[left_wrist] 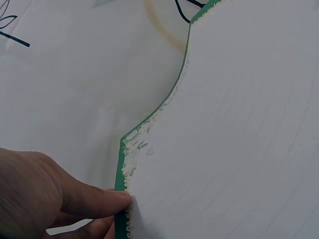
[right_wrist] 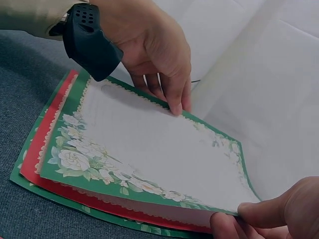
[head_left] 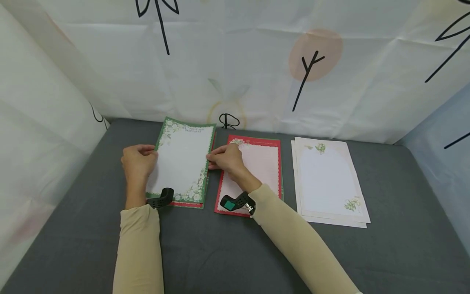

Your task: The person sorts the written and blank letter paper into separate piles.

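A green-bordered sheet of floral writing paper [head_left: 183, 163] is held up by both side edges, slightly raised over a small stack. My left hand [head_left: 138, 161] pinches its left edge between thumb and fingers; the left wrist view shows that thumb [left_wrist: 107, 201] on the green border. On the opposite edge my right hand [head_left: 228, 158] pinches the paper, its thumb on top in the right wrist view. Below lie a red-bordered sheet [right_wrist: 34, 159] and another green one [right_wrist: 22, 174]. My right forearm crosses a stack topped by a red-bordered sheet [head_left: 258, 163].
To the right lie cream sheets [head_left: 327, 179] with small leaf prints, one slightly offset beneath the other. A dark grey cloth [head_left: 205, 253] covers the table. White printed fabric [head_left: 257, 73] hangs behind it and at the sides.
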The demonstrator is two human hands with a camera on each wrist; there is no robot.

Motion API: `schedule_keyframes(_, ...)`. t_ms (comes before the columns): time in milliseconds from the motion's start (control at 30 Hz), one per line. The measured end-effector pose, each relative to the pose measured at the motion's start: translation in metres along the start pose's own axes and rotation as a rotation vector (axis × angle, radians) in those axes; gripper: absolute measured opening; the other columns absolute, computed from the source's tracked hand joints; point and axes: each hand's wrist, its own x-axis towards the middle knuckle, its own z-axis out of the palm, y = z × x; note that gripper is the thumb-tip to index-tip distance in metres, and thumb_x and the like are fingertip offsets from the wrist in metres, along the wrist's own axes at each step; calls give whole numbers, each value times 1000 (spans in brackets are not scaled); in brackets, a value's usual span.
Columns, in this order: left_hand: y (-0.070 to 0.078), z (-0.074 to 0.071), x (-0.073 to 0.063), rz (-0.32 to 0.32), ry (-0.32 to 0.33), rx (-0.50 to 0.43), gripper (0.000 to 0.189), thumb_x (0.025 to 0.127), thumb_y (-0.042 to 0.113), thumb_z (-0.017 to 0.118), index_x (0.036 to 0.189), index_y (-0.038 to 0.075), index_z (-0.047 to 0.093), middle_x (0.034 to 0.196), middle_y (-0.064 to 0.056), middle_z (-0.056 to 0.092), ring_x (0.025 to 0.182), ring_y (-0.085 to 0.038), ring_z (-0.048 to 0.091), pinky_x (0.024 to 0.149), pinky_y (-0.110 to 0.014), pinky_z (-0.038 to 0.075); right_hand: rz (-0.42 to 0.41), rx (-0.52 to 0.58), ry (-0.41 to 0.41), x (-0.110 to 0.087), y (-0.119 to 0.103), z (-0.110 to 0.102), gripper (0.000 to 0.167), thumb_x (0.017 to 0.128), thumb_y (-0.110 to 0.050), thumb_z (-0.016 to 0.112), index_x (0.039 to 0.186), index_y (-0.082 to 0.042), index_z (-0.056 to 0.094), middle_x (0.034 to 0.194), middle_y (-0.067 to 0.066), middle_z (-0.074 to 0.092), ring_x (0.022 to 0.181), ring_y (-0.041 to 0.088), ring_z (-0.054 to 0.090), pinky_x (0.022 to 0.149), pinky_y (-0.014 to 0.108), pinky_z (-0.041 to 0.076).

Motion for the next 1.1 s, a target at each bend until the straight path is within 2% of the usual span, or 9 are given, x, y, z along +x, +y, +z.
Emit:
schedule_keyframes(267, -3, 4, 2, 31, 28, 2, 26, 95, 8, 61, 116, 0, 75, 97, -15, 72, 102, -33, 63, 80, -39, 45, -2, -15, 3, 3, -1, 4, 14, 92, -2, 73, 101, 9, 74, 90, 18, 73, 60, 15, 71, 68, 32, 61)
schedule_keyframes(467, -3, 5, 1, 11, 49, -26, 26, 96, 7, 61, 117, -1, 74, 96, -15, 71, 102, -34, 62, 88, -46, 46, 6, -27, 10, 4, -1, 6, 13, 93, -2, 72, 100, 9, 74, 86, 19, 73, 61, 16, 71, 66, 31, 61)
schedule_keyframes(733, -4, 5, 1, -8, 52, -45, 28, 96, 8, 61, 120, 0, 73, 106, -20, 70, 107, -36, 61, 94, -49, 46, 6, -42, 10, 2, -3, 8, 16, 94, -3, 72, 103, 9, 73, 88, 19, 73, 67, 22, 74, 67, 32, 61)
schedule_keyframes(1100, -5, 3, 2, -39, 61, -44, 30, 94, 13, 62, 119, 2, 74, 95, -10, 69, 105, -36, 62, 94, -49, 48, -39, -118, 37, 0, -1, 7, 14, 92, -4, 73, 99, 8, 75, 85, 18, 74, 69, 25, 75, 67, 32, 61)
